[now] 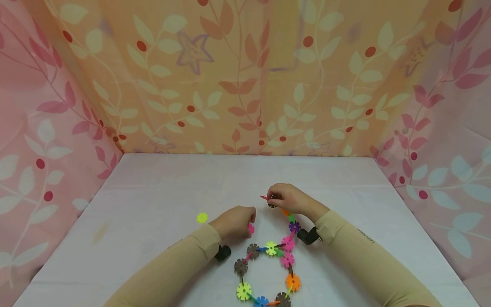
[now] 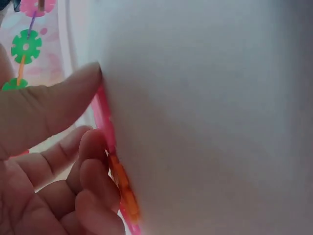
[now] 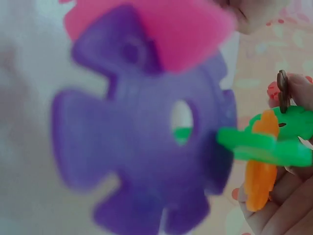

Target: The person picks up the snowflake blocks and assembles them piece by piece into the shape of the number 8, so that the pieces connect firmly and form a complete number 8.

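A chain of notched plastic discs in many colours lies on the white cloth, part of it closed into a ring. At its far end my right hand [image 1: 289,198] grips the chain near a brown disc [image 1: 272,204], with a red disc [image 1: 264,197] jutting out. The right wrist view has a large purple disc [image 3: 142,122] up close, then an orange disc [image 3: 261,166] and a green disc [image 3: 293,122] at the fingers. My left hand [image 1: 234,221] pinches a pink disc [image 2: 102,115] between thumb and fingers; an orange disc [image 2: 126,188] sits just below it.
A loose yellow disc [image 1: 202,218] lies left of my left hand. The ring's yellow-green disc [image 1: 244,291] and orange disc [image 1: 293,282] are nearer to me. Patterned cloth walls [image 1: 245,85] stand behind and at both sides of the table [image 1: 172,179].
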Demonstrator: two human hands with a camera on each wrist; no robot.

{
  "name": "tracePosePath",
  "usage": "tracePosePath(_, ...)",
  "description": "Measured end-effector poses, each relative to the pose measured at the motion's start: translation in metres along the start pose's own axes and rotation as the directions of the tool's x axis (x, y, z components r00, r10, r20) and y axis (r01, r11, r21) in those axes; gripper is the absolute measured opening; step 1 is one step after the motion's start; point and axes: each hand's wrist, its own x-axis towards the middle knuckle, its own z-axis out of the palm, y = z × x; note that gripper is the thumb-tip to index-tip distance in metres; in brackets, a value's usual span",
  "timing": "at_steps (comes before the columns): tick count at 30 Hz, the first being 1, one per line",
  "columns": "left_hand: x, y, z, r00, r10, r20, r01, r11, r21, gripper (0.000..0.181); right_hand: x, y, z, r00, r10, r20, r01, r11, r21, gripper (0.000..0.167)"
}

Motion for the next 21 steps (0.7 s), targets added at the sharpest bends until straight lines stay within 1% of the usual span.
tracePosePath(2, 0.001, -0.001, 0.0, 1.0, -0.01, -0.016, 0.01, 1.0, 0.014, 0.024, 0.0, 0.001, -0.001, 1.0, 0.001, -0.011, -0.001, 1.0, -0.004, 0.005)
tracePosePath(5, 0.001, -0.003, 0.001, 0.999, -0.017, -0.031, 0.017, 1.0, 0.021, 0.022, 0.0, 0.005, -0.002, 0.999, 0.007, -0.039, -0.009, 0.999, -0.042, 0.006)
tracePosePath(7, 0.002, -0.004, 0.0, 0.999, -0.021, -0.032, 0.021, 1.0, 0.014, 0.023, -0.001, 0.006, -0.002, 0.998, 0.023, -0.058, -0.027, 0.997, -0.066, 0.007)
tracePosePath(9, 0.003, -0.005, 0.0, 0.999, -0.033, -0.043, 0.032, 0.999, -0.012, 0.024, -0.002, 0.007, -0.003, 0.996, 0.049, -0.076, -0.056, 0.995, -0.088, 0.007)
tracePosePath(11, 0.006, -0.007, -0.003, 0.996, -0.049, -0.077, 0.044, 0.997, -0.064, 0.022, -0.003, 0.006, -0.004, 0.993, 0.082, -0.088, -0.09, 0.991, -0.097, 0.007)
tracePosePath(12, 0.007, -0.007, -0.005, 0.993, -0.061, -0.101, 0.05, 0.993, -0.108, 0.021, -0.004, 0.006, -0.005, 0.991, 0.094, -0.093, -0.103, 0.99, -0.101, 0.007)
tracePosePath(13, 0.01, -0.008, -0.007, 0.989, -0.083, -0.122, 0.062, 0.984, -0.165, 0.018, -0.004, 0.005, -0.006, 0.99, 0.105, -0.098, -0.115, 0.988, -0.103, 0.007)
tracePosePath(14, 0.012, -0.008, -0.01, 0.984, -0.11, -0.143, 0.074, 0.968, -0.241, 0.016, -0.004, 0.005, -0.006, 0.989, 0.108, -0.103, -0.119, 0.987, -0.108, 0.007)
tracePosePath(15, 0.016, -0.008, -0.013, 0.978, -0.14, -0.155, 0.082, 0.94, -0.333, 0.014, -0.005, 0.004, -0.007, 0.988, 0.112, -0.108, -0.123, 0.986, -0.11, 0.007)
tracePosePath(16, 0.019, -0.008, -0.016, 0.972, -0.172, -0.161, 0.088, 0.898, -0.43, 0.012, -0.005, 0.004, -0.007, 0.988, 0.109, -0.111, -0.121, 0.986, -0.111, 0.007)
tracePosePath(17, 0.022, -0.008, -0.019, 0.965, -0.207, -0.159, 0.092, 0.84, -0.534, 0.01, -0.005, 0.003, -0.007, 0.988, 0.102, -0.114, -0.115, 0.987, -0.109, 0.008)
tracePosePath(19, 0.027, -0.008, -0.024, 0.951, -0.278, -0.134, 0.106, 0.702, -0.705, 0.01, -0.004, 0.002, -0.007, 0.99, 0.078, -0.119, -0.09, 0.991, -0.098, 0.01)
tracePosePath(20, 0.029, -0.008, -0.025, 0.945, -0.302, -0.123, 0.102, 0.633, -0.767, 0.011, -0.004, 0.001, -0.007, 0.991, 0.062, -0.119, -0.073, 0.993, -0.093, 0.011)
tracePosePath(21, 0.03, -0.007, -0.027, 0.941, -0.319, -0.115, 0.096, 0.576, -0.812, 0.013, -0.004, 0.0, -0.007, 0.992, 0.044, -0.118, -0.054, 0.995, -0.089, 0.011)
